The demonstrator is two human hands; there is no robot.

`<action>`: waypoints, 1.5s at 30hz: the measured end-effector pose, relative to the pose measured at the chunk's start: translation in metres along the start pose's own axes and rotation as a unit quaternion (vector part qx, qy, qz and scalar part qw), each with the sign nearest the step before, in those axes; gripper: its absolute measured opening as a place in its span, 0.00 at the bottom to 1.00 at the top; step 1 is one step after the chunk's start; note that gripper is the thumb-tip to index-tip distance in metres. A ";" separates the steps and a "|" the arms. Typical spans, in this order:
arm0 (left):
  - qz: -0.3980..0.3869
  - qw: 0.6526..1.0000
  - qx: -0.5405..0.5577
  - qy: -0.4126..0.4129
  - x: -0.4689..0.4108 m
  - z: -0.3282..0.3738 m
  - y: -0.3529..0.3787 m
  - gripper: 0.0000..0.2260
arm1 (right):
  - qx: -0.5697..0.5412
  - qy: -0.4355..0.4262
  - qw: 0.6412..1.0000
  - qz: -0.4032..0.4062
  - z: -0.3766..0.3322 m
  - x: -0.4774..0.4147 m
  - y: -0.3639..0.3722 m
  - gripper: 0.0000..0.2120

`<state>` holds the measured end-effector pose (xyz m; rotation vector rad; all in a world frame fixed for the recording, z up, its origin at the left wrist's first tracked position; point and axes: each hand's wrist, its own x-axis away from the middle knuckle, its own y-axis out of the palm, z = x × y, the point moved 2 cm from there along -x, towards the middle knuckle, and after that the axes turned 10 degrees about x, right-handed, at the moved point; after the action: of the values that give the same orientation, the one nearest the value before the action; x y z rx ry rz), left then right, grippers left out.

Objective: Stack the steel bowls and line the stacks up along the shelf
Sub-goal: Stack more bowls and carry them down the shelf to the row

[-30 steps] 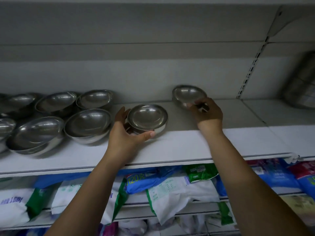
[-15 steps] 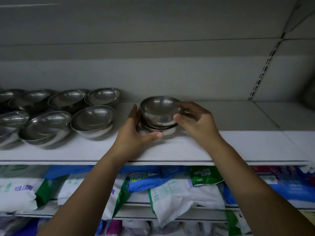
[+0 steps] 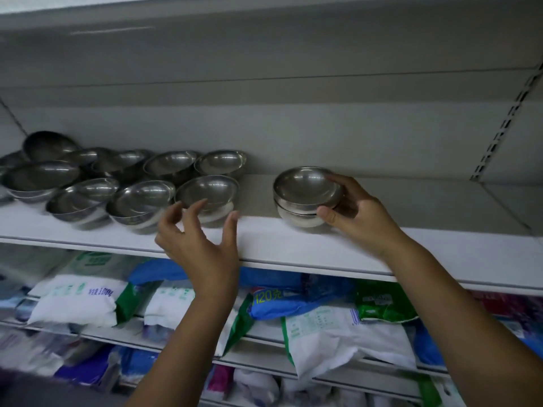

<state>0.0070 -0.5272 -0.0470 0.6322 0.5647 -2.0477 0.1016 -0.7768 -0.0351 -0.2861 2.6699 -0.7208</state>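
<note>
Left hand: fingers spread, holding nothing, just short of the nearest loose bowl. Right hand: fingers curled round the two-bowl stack on the shelf. Risk: a careless grab knocks the crowded bowls behind, and slick steel may slip.

Seeing a bunch of soft packets lying flat on the lower rack and overlapping: a white bag with a green end sitting at the left, a blue pack reading 120 lying in the middle, a bright green pack resting just beside it on a big white bag. Also spotting blurry purple packs sitting lower down, plus a slotted metal upright running up the grey back panel at the right.
</note>
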 end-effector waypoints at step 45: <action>-0.194 0.978 0.072 -0.013 -0.063 -0.014 0.045 0.13 | 0.030 0.016 0.999 -0.005 -0.001 0.000 0.003 0.58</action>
<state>0.0783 -0.5023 -0.0245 0.6146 0.5616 -2.4769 0.1006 -0.7741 -0.0361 -0.2762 2.6723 -0.8130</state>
